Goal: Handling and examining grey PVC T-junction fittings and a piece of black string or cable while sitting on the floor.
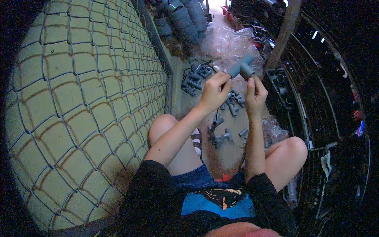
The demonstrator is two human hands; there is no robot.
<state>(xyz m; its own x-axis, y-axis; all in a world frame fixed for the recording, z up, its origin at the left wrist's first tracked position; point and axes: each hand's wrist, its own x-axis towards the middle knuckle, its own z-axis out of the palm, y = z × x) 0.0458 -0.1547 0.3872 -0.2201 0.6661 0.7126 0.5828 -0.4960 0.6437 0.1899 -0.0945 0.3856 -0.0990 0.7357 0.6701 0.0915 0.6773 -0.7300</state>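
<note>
Grey-blue plastic T-fitting [241, 67], qty 1: held up btwn both hands, clear of the floor, beyond the knees. L hand [216, 90]: near-left end of the run pinched btwn thumb & fingers. R hand [256, 94]: end of the side branch pinched at its rim by thumb & fingertips; whether any fingertip is put inside can't be told. Far end of run: unsupported.

Loose fittings [232, 110], grey, qty several: scattered on the floor [233, 158] below the hands. 2nd heap [194, 84]: laid farther off, at left, nr the wire fence [98, 71]. Clear plastic sheeting [233, 41]: bunched at far side. Dark crate [281, 91]: placed at right.

Risks (judged): T-fitting could be dropped if L pinch is loosened, as only a short rim seems gripped at R. Could be twisted out if uneven force is applied. If dropped, could be lost among look-alike pcs below.
</note>
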